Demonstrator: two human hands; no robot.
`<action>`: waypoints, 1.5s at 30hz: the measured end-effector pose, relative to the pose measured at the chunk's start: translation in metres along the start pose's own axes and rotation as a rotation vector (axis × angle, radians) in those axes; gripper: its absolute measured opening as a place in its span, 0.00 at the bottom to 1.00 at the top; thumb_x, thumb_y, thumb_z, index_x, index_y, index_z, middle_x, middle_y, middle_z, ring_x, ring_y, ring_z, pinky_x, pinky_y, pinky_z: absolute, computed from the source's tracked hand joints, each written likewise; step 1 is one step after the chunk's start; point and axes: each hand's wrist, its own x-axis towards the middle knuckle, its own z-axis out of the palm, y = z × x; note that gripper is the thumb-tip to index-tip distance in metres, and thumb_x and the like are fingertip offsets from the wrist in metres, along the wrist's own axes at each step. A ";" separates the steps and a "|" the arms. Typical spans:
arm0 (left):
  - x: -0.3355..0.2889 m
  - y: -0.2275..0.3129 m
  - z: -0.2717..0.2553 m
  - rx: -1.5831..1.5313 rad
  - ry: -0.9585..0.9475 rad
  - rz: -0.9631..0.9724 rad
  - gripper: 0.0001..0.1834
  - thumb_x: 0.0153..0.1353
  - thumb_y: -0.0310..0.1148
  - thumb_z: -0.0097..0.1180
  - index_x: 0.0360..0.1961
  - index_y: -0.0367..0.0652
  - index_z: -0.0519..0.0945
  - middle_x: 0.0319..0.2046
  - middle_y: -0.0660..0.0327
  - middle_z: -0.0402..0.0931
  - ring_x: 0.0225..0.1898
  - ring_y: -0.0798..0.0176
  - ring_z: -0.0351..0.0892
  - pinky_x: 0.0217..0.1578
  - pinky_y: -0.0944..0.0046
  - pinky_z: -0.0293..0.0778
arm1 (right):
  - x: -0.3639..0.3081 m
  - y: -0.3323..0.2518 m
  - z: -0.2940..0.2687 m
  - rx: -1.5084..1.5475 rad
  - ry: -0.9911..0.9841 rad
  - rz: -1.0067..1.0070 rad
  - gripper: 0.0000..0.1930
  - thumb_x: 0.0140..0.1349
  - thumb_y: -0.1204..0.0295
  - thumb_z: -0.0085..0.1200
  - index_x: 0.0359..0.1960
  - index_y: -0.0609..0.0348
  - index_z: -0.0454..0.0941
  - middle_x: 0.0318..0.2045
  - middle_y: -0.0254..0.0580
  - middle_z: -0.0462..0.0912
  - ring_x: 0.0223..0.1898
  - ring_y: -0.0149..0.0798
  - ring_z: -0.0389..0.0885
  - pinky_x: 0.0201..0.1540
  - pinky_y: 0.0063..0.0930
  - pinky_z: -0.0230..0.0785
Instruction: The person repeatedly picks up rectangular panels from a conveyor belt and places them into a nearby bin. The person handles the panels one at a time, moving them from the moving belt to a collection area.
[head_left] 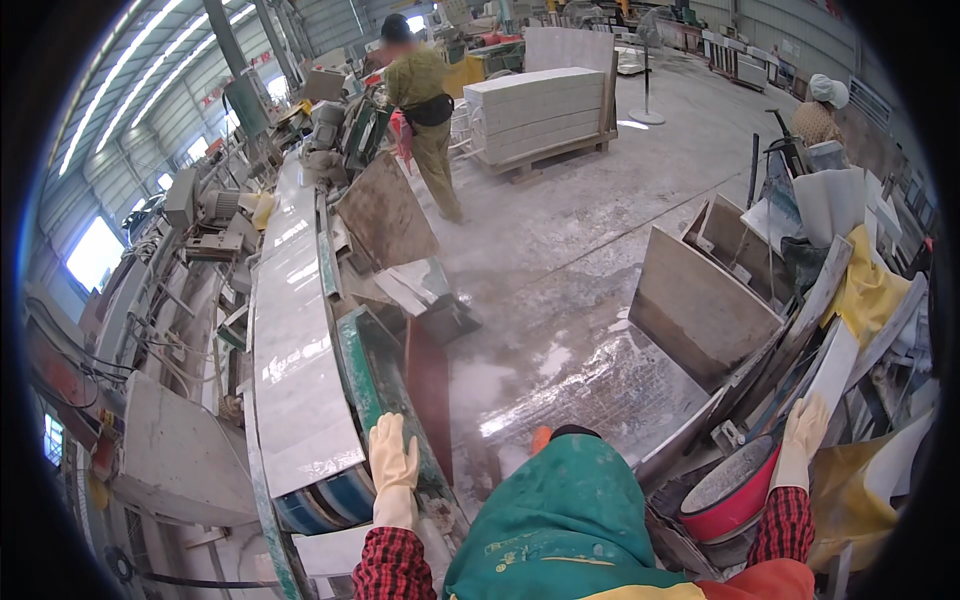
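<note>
My left hand [395,465], in a cream rubber glove, lies with its fingers stretched along the green metal side rail [361,372] of a conveyor. Beside it are wet, glossy white slabs [300,345] in a line on the conveyor, with a blue roller [330,498] at the near end. My right hand [803,440], gloved alike, reaches out with straightened fingers by the lower end of a long white strip [833,368]. Whether it touches the strip I cannot tell. A round red-sided tub [735,488] stands just left of that hand. Neither hand visibly grips anything.
Brown boards [703,305] lean at the right, near a yellow cloth [868,290]. A co-worker [425,105] stands beside the conveyor's far part; another person [822,115] is at the far right. White blocks [540,115] sit stacked on a pallet. The floor [590,385] is wet.
</note>
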 end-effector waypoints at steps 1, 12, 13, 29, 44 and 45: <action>0.000 0.001 -0.001 -0.002 -0.006 -0.010 0.27 0.55 0.27 0.62 0.57 0.37 0.73 0.59 0.44 0.72 0.62 0.40 0.67 0.65 0.48 0.61 | -0.001 -0.002 -0.003 -0.002 -0.026 0.008 0.26 0.68 0.58 0.46 0.61 0.64 0.71 0.60 0.57 0.75 0.63 0.56 0.69 0.66 0.46 0.60; 0.001 0.000 0.001 0.030 0.037 0.049 0.25 0.54 0.26 0.62 0.55 0.36 0.73 0.57 0.45 0.72 0.60 0.41 0.68 0.63 0.49 0.62 | -0.011 -0.010 -0.015 0.024 -0.058 -0.002 0.26 0.68 0.59 0.47 0.62 0.63 0.71 0.61 0.56 0.73 0.64 0.55 0.68 0.67 0.46 0.59; 0.001 0.000 0.001 0.027 0.030 0.044 0.26 0.54 0.26 0.62 0.55 0.36 0.73 0.57 0.45 0.72 0.60 0.41 0.68 0.64 0.49 0.61 | -0.013 -0.007 -0.010 0.023 -0.044 -0.010 0.26 0.68 0.59 0.47 0.63 0.63 0.70 0.61 0.56 0.73 0.64 0.55 0.68 0.67 0.46 0.59; 0.000 0.001 -0.001 -0.003 0.050 0.045 0.24 0.54 0.25 0.61 0.54 0.35 0.73 0.56 0.45 0.72 0.59 0.41 0.68 0.63 0.48 0.62 | -0.027 -0.003 0.001 0.046 -0.053 -0.032 0.28 0.67 0.62 0.48 0.66 0.62 0.67 0.65 0.59 0.69 0.68 0.57 0.64 0.72 0.45 0.53; -0.003 -0.009 0.008 0.002 0.029 0.016 0.27 0.56 0.28 0.62 0.58 0.38 0.73 0.59 0.44 0.72 0.64 0.41 0.67 0.67 0.47 0.59 | -0.042 -0.011 -0.012 0.053 -0.126 -0.019 0.32 0.63 0.62 0.53 0.68 0.58 0.65 0.68 0.56 0.66 0.70 0.55 0.61 0.74 0.45 0.49; -0.003 -0.008 0.008 0.004 0.034 0.018 0.27 0.56 0.28 0.62 0.58 0.38 0.73 0.59 0.44 0.72 0.64 0.41 0.67 0.67 0.47 0.59 | -0.043 -0.014 -0.015 0.051 -0.138 -0.010 0.32 0.62 0.62 0.54 0.68 0.58 0.64 0.68 0.56 0.66 0.70 0.55 0.60 0.74 0.44 0.48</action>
